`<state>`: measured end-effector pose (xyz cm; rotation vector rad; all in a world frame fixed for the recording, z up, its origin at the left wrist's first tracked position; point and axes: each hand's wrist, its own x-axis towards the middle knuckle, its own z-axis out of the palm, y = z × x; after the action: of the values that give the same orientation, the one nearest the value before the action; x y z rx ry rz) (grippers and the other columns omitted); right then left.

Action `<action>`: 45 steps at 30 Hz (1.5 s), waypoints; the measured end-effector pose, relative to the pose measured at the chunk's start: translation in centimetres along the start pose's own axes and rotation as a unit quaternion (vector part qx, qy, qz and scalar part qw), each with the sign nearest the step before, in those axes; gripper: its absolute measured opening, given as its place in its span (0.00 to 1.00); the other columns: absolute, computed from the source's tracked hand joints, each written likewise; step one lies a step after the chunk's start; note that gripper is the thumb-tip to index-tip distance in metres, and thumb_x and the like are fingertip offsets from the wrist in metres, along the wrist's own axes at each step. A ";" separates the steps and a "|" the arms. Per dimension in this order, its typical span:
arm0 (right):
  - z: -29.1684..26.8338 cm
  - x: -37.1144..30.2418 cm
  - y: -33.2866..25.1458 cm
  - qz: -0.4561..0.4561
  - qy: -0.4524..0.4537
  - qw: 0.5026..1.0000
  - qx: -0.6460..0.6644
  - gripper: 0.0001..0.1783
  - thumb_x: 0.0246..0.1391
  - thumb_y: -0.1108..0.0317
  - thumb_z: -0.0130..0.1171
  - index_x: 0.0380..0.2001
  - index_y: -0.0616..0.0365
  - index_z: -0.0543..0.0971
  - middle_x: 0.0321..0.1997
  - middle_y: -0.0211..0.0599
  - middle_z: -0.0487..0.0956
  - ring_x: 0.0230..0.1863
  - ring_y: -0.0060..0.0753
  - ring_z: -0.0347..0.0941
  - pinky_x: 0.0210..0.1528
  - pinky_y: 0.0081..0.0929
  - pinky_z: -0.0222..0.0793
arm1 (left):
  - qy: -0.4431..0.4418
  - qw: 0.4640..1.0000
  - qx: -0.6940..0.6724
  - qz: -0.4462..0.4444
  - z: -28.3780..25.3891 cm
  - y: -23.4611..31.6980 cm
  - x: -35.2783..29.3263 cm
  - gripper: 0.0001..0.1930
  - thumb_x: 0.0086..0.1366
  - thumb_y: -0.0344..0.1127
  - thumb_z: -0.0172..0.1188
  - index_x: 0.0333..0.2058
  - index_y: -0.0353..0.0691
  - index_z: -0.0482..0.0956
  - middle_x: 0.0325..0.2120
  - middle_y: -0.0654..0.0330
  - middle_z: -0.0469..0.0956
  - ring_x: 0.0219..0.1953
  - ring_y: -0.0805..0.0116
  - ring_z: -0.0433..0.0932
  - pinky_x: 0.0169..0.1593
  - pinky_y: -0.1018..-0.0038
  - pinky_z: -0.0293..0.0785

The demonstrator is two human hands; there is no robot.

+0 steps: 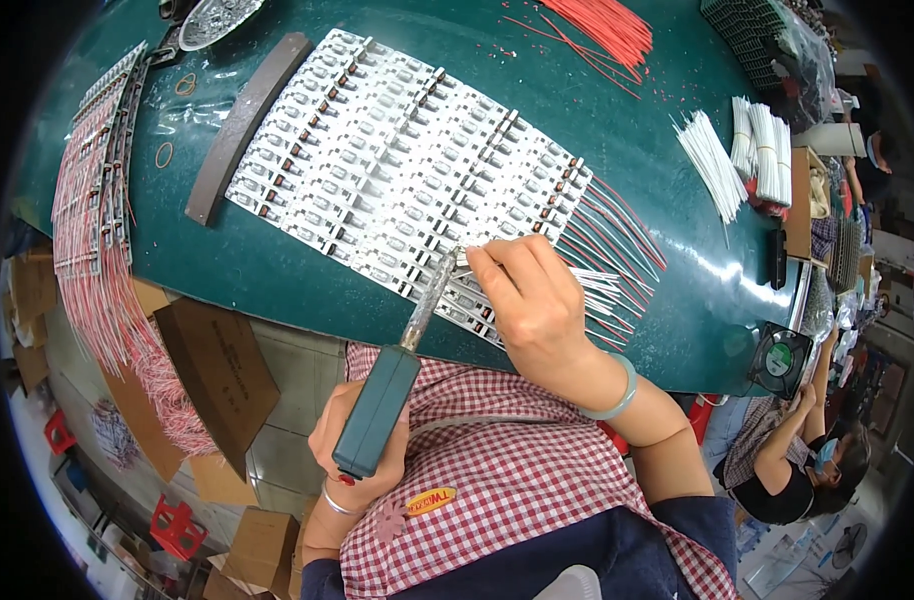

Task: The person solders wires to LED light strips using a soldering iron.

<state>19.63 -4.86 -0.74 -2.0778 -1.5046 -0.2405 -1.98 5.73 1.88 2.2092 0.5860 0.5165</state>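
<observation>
1. Wrapping left hand [385, 468] around green-handled soldering iron [381, 405]
2. Pinching some small piece, cannot tell what, with right hand [537, 310] beside iron's tip
3. Facing white board panel [387, 130] just ahead, nearer right hand, with long axis slanting upper left to lower right

Bright light, fisheye-curved edges

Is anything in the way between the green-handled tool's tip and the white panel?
Nothing visible: the green-handled tool, in the left hand, reaches over the near edge of the white panel. The right hand is beside the tip; contact is unclear.
</observation>
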 end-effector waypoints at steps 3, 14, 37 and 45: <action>0.0 0.1 0.0 0.001 0.001 1.000 -0.002 0.21 0.37 0.77 0.60 0.40 0.71 0.81 0.37 0.41 0.77 0.36 0.38 0.73 0.34 0.29 0.73 | 0.015 1.000 -0.007 -0.006 -0.1 0.3 0.0 0.10 0.52 0.22 0.69 0.34 0.31 0.84 0.34 0.51 0.81 0.32 0.56 0.83 0.34 0.70 0.80; -0.2 0.4 -0.6 0.025 0.009 1.000 0.008 0.20 0.37 0.80 0.61 0.39 0.69 0.83 0.35 0.40 0.79 0.34 0.37 0.75 0.31 0.29 0.73 | 0.016 1.000 -0.004 0.020 0.2 0.0 0.3 0.09 0.51 0.21 0.68 0.33 0.32 0.84 0.32 0.51 0.80 0.29 0.55 0.82 0.31 0.70 0.78; -0.3 0.3 0.9 0.008 0.003 1.000 0.013 0.22 0.38 0.76 0.60 0.41 0.72 0.81 0.38 0.41 0.78 0.37 0.39 0.73 0.33 0.30 0.73 | -0.007 1.000 -0.006 -0.027 0.5 -1.3 -1.4 0.11 0.53 0.23 0.69 0.37 0.29 0.84 0.37 0.48 0.83 0.36 0.51 0.85 0.39 0.66 0.82; -0.2 0.5 0.7 0.005 0.006 1.000 0.001 0.22 0.37 0.77 0.60 0.41 0.73 0.81 0.37 0.42 0.77 0.36 0.39 0.73 0.33 0.28 0.73 | 0.014 1.000 -0.010 0.008 0.7 -0.2 0.8 0.10 0.52 0.22 0.68 0.35 0.31 0.83 0.34 0.50 0.81 0.33 0.52 0.83 0.37 0.67 0.81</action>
<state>20.49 -4.77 -0.58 -2.0782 -1.4850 -0.2471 -1.03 5.87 1.48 2.1920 0.5764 0.5598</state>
